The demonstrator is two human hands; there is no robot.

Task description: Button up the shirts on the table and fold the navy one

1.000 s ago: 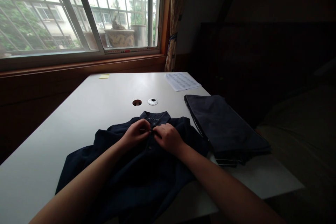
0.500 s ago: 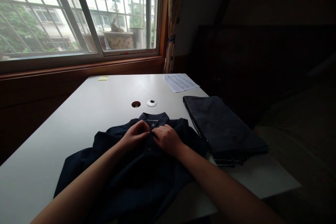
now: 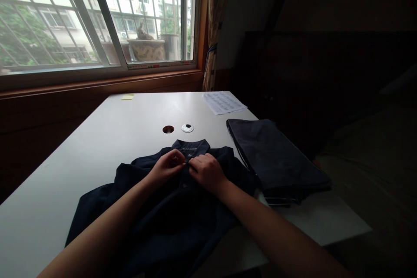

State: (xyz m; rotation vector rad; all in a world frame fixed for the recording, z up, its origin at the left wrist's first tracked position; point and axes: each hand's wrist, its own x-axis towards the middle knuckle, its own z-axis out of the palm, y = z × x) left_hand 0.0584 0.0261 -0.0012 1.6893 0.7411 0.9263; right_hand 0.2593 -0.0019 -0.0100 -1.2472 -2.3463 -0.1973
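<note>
Shirt (image 3: 176,215) lies on the table (image 3: 107,134), folded cloth (image 3: 273,152) just beside it at right, a hole (image 3: 166,129) and white cap (image 3: 185,129) beyond its collar (image 3: 190,143), papers (image 3: 224,102) farther off. It is dark navy and rumpled. Left hand (image 3: 167,165) and right hand (image 3: 208,171), fingers nearly closed, pinch it below the collar.

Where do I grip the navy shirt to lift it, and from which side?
Probably the back of the collar, from the far side: its curved edge tops the navy shirt, clear of the left hand and right hand; the body lies rumpled.
</note>
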